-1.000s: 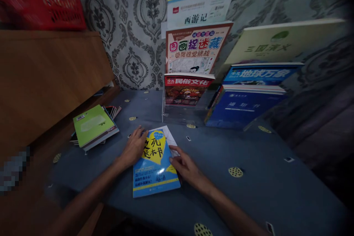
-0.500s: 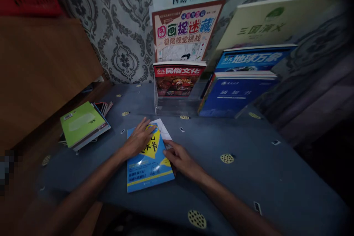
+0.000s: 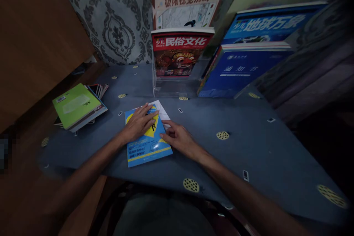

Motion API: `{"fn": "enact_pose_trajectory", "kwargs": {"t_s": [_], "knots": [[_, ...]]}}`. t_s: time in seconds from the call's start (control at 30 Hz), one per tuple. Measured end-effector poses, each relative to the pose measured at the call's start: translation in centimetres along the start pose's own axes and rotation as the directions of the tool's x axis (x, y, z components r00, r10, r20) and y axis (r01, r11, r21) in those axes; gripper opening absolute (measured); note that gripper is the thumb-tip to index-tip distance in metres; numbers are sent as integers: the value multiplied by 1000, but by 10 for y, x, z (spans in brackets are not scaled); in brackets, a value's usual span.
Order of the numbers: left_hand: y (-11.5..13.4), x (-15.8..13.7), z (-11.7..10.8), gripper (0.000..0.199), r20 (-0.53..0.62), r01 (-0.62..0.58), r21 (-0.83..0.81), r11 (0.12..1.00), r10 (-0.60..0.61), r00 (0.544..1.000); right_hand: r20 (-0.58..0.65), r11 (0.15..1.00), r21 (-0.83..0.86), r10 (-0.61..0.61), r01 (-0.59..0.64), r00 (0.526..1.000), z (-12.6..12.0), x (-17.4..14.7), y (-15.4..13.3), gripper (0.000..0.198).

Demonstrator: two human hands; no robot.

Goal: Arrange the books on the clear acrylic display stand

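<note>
A blue book [image 3: 149, 151] with a yellow patch and dark lettering lies on the cloth-covered table in front of me. A white page or sheet [image 3: 163, 112] sticks out from under its upper right edge. My left hand [image 3: 139, 123] rests flat on the cover, fingers stretched out over the yellow patch and part of the lettering. At the book's right edge is my right hand [image 3: 181, 138], its thumb on the cover and its other fingers bent by the white sheet, gripping the edge. Its fingertips are partly hidden.
To the left is a stack of books with a green one [image 3: 76, 105] on top. Clear display stands at the back hold a red magazine [image 3: 179, 53], a dark blue booklet [image 3: 240, 70] and other books. The patterned blue tablecloth [image 3: 243, 147] extends to the right.
My view has tipped downward, so the stands sit higher and the table's front edge shows. My left hand has slid slightly over the cover, hiding more lettering. The right hand keeps its place.
</note>
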State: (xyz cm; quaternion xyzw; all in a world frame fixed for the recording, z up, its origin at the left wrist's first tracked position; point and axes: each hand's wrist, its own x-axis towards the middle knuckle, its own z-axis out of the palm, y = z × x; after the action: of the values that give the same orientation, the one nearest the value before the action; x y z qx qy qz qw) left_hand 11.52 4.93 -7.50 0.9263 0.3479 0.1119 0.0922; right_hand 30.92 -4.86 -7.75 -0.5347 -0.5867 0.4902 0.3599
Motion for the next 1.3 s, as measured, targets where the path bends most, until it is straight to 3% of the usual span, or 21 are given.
{"fn": "enact_pose_trajectory", "kwargs": {"t_s": [0.07, 0.2, 0.27, 0.4, 0.53, 0.77, 0.9, 1.1, 1.3], "knots": [[1, 0, 1, 45, 1, 2, 3, 1000, -2, 1000, -78, 958, -281, -88, 62, 993, -1, -5, -4, 44], [2, -1, 2, 43, -23, -2, 0, 1000, 2, 1000, -105, 725, -685, -190, 68, 976, -6, -13, -6, 37], [2, -1, 3, 42, -33, -9, -3, 1000, 8, 999, -52, 629, -767, -252, 123, 966, -6, -18, -4, 36], [3, -2, 2, 41, -30, -17, 0, 1000, 17, 999, 31, 449, -860, -432, 245, 901, 3, -31, 2, 31], [3, -2, 2, 42, -23, -11, -6, 1000, 11, 1000, 84, 330, -895, -535, 299, 841, 17, -48, 8, 33], [3, -3, 5, 42, -32, -13, 1, 1000, 13, 999, 173, 344, -844, -553, 412, 815, 45, -67, 7, 35], [4, -4, 5, 41, -42, 0, -4, 1000, 0, 999, 266, 330, -791, -573, 515, 776, 69, -66, 3, 34], [3, -5, 7, 39, -67, 2, -30, 1000, -4, 998, 373, 332, -731, -536, 595, 758, 102, -59, -2, 42], [2, -6, 7, 39, -78, -3, -20, 1000, 1, 997, 386, 323, -722, -545, 611, 744, 87, -66, 2, 41]]}}
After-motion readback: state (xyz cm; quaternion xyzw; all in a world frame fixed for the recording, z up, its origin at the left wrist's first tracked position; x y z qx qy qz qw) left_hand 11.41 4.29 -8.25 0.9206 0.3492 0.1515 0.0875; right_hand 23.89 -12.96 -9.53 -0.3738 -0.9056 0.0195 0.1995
